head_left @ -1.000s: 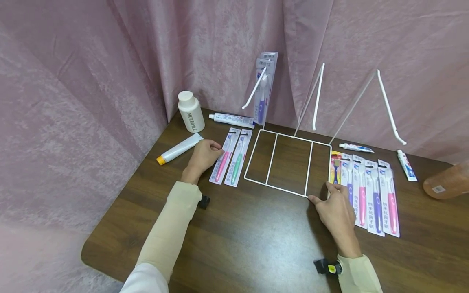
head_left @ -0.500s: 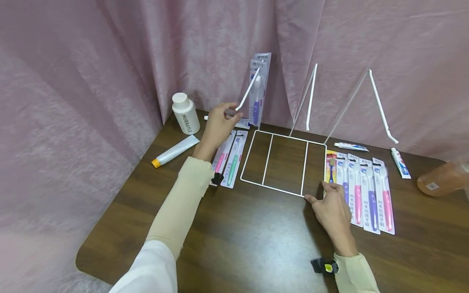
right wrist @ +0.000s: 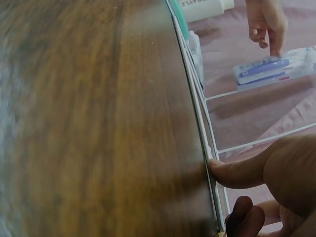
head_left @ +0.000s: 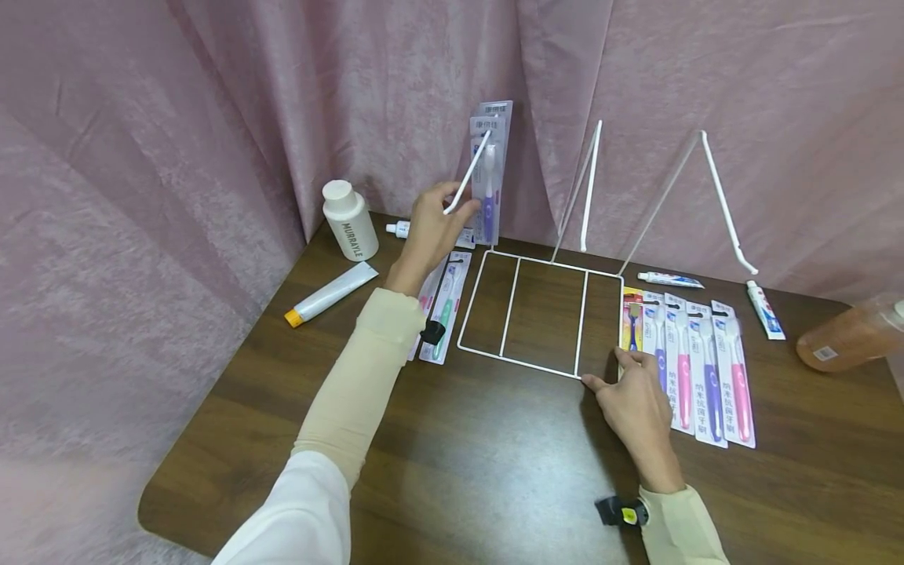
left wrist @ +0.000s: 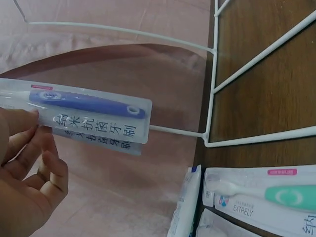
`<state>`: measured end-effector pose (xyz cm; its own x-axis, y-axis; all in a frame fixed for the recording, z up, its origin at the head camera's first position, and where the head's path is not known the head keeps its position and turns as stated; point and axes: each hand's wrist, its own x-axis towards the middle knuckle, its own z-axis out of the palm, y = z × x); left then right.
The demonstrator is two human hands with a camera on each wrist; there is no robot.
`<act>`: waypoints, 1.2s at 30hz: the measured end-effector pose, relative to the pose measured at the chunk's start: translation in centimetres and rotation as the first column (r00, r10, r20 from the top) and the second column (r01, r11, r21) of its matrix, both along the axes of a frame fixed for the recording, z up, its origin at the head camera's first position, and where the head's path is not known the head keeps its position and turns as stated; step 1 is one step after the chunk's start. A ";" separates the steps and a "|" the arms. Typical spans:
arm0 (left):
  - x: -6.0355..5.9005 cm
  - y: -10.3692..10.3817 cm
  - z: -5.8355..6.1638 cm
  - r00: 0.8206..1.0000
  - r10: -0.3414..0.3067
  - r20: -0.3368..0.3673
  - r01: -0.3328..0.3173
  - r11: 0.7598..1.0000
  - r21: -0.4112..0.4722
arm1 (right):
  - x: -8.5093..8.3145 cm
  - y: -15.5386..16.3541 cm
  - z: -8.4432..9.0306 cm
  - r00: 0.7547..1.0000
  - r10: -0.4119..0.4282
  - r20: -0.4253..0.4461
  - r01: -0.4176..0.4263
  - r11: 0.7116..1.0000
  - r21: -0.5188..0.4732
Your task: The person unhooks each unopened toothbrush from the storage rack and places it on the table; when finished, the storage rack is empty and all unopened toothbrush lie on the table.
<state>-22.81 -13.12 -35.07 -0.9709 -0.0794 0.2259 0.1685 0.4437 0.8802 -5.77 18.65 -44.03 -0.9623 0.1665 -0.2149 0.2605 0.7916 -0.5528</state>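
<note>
My left hand is at the left hook of a white wire rack, where packaged toothbrushes hang one behind another. In the left wrist view the thumb lies on the edge of the front pack, a purple toothbrush, and fingers curl beneath and behind it. My right hand holds the front right corner of the rack's base, thumb on the front wire and fingertips at the side wire. In the right wrist view the thumb touches the wire. The rack's middle and right hooks carry nothing.
Packaged toothbrushes lie in a row right of the rack; a green one and a partly covered pink one lie left. Toothpaste tubes, a white bottle and an orange-brown bottle stand around. A pink curtain hangs behind.
My left hand has moved from the pink toothbrush pack on the table up and right to the hanging packs, and now meets the front one. My right hand stays on the rack.
</note>
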 end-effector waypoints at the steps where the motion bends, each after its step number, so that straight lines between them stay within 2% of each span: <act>1: 0.0 0.0 0.0 1.000 0.000 -0.007 0.000 1.000 0.007 | 0.0 0.0 0.0 1.000 0.000 0.001 0.000 1.000 -0.001; 10: 0.5 0.1 -0.5 0.997 0.007 -0.071 -0.002 0.998 0.066 | -0.2 0.0 -0.1 1.000 0.012 0.004 -0.012 1.000 0.004; 14: 0.6 0.2 -0.3 0.997 0.006 -0.083 0.002 0.996 0.094 | -0.3 0.0 -0.1 1.000 0.011 -0.001 -0.011 1.000 0.007; 19: 0.7 0.6 0.2 0.994 -0.028 -0.102 0.041 0.991 0.125 | -0.4 -0.2 -0.1 1.000 0.009 -0.009 -0.009 1.000 0.006; 24: 1.1 1.0 0.1 0.992 -0.081 -0.095 0.089 0.992 0.084 | -0.5 -0.3 -0.2 1.000 0.011 -0.010 -0.011 1.000 0.006; 28: 1.7 0.8 -0.5 0.992 -0.106 -0.067 0.108 0.994 0.022 | -0.6 -0.3 -0.2 1.000 0.016 -0.012 -0.016 1.000 0.005; 31: 2.1 0.3 -1.1 0.993 -0.105 -0.060 0.104 0.994 -0.018 | -0.7 -0.4 -0.2 1.000 0.020 -0.010 -0.020 1.000 0.004; 36: 3.2 -1.0 -2.5 0.997 -0.067 -0.040 0.064 0.996 -0.061 | -0.9 -0.2 -0.1 1.000 0.023 -0.010 -0.023 1.000 0.011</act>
